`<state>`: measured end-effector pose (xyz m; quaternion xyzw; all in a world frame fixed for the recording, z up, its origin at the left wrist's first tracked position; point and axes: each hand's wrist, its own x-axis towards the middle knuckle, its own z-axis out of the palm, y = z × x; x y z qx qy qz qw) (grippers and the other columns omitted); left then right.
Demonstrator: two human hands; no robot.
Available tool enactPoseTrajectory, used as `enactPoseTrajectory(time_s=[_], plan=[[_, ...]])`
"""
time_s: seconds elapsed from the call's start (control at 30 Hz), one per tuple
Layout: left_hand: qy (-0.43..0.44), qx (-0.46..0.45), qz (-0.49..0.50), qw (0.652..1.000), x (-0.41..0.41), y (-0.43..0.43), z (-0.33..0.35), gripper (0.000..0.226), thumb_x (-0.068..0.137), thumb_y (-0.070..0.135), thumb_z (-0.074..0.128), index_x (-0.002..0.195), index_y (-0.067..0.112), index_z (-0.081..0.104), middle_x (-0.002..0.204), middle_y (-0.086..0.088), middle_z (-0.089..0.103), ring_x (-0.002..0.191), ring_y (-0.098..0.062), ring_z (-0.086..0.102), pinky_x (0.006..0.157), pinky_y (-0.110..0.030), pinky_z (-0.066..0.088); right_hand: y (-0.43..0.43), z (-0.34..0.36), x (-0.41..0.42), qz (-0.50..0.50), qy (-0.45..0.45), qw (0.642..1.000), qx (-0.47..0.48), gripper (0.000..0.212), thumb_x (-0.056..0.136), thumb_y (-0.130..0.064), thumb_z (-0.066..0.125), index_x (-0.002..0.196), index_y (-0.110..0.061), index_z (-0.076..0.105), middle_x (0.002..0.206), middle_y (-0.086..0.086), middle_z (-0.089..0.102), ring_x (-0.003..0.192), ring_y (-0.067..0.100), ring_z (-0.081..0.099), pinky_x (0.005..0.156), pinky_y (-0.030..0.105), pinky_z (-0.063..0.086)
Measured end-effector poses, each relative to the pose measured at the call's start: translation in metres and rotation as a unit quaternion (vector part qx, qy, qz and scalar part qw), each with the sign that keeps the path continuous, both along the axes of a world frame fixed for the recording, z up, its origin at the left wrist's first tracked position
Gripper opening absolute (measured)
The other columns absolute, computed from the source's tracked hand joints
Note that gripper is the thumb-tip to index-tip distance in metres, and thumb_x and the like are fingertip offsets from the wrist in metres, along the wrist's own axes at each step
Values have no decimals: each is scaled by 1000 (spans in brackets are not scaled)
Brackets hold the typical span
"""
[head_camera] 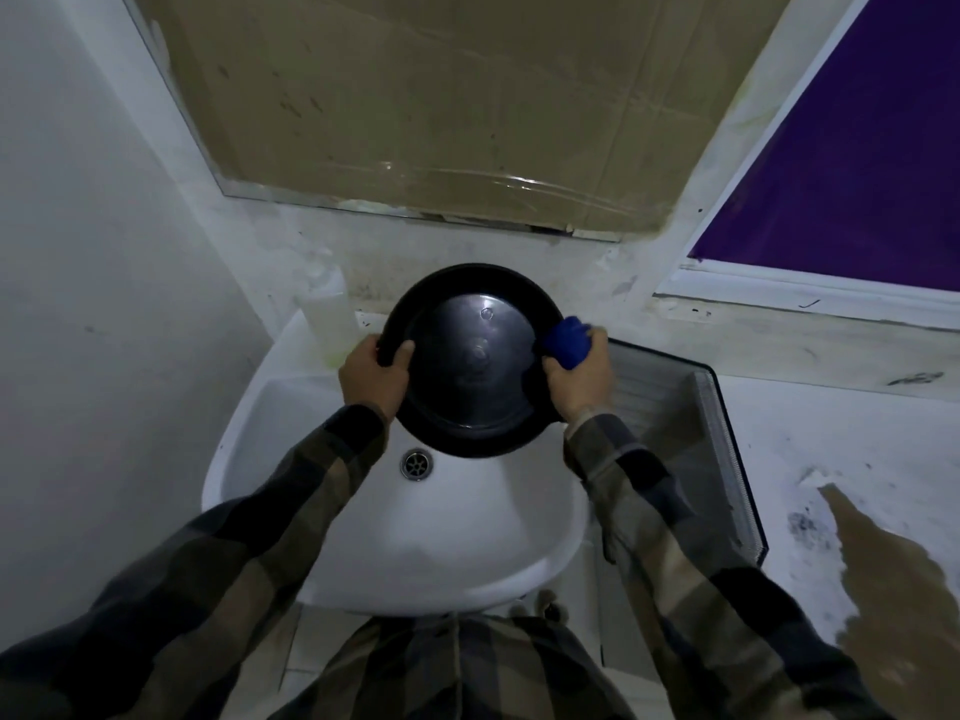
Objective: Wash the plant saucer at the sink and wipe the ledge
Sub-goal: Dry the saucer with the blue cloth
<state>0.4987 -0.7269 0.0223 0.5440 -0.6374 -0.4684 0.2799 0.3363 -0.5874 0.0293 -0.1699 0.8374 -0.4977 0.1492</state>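
Observation:
A round black plant saucer (470, 356) is held tilted over the white sink (363, 537), its inside facing me. My left hand (373, 375) grips the saucer's left rim. My right hand (579, 379) is at the right rim and clutches a blue sponge or cloth (567, 341) pressed against the saucer's edge. The tap is hidden behind the saucer. The drain (416, 464) shows in the basin below.
A clear plastic bottle (327, 319) stands at the sink's back left corner. A dark-edged ribbed tray (722, 449) lies right of the sink on a stained white ledge (841, 439). Taped cardboard (441, 106) covers the mirror; a window (852, 163) is at the right.

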Motion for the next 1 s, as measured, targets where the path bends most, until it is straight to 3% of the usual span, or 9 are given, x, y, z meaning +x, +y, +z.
enactPoseTrajectory(time_s=[0.13,0.27,0.37,0.47,0.67,0.83,0.93,1.0], plan=[[10,-81,-90,993,-1,-9,25,34,82,32,70,112,17,62,96,3,62,86,-15,60,79,-24,48,-5,33,-11,147,146,975,82,50,78,-6,67,122,-10,44,108,21,58,94,34,57,74,26,38],[-49,-173,-243,953,-14,-14,42,33,86,35,65,115,19,63,100,0,66,91,-16,61,82,-23,46,-13,67,-6,266,243,926,117,51,76,-8,70,120,-12,46,105,22,62,93,38,61,74,29,43],[-46,-210,-279,936,-24,-15,44,27,91,31,59,103,10,69,93,-9,70,86,-22,64,71,-16,40,-19,77,-5,284,313,900,108,50,72,-10,73,116,-9,50,98,20,66,87,37,62,70,32,45],[-27,-234,-256,937,-29,-15,48,28,92,29,58,94,5,71,85,-11,71,77,-20,63,67,-16,41,-21,72,-9,244,325,910,85,54,71,-11,74,119,-7,50,101,17,66,90,36,62,72,31,44],[-8,-211,-212,954,-29,-6,40,26,91,28,61,97,5,72,87,-13,72,80,-22,66,73,-20,46,-20,44,1,152,297,939,87,60,74,-17,74,126,-9,46,105,18,66,93,35,62,74,32,44],[-22,-160,-186,969,-20,5,23,28,89,28,63,103,6,72,93,-16,72,86,-26,66,82,-29,51,-8,13,12,98,241,962,76,57,75,-17,74,125,-8,47,100,18,65,89,33,61,66,25,32],[-2,-111,-101,989,-14,5,22,28,91,30,60,100,6,72,87,-9,69,83,-21,63,75,-24,46,3,-1,12,-14,87,996,11,55,78,-20,73,124,-11,46,96,8,58,84,25,55,72,26,40],[46,-64,2,997,-16,6,28,30,93,31,56,96,5,70,85,-5,64,83,-21,59,72,-24,42,5,-9,17,-93,-24,994,-42,56,79,-25,74,124,-9,44,98,6,54,87,23,54,75,26,41]])
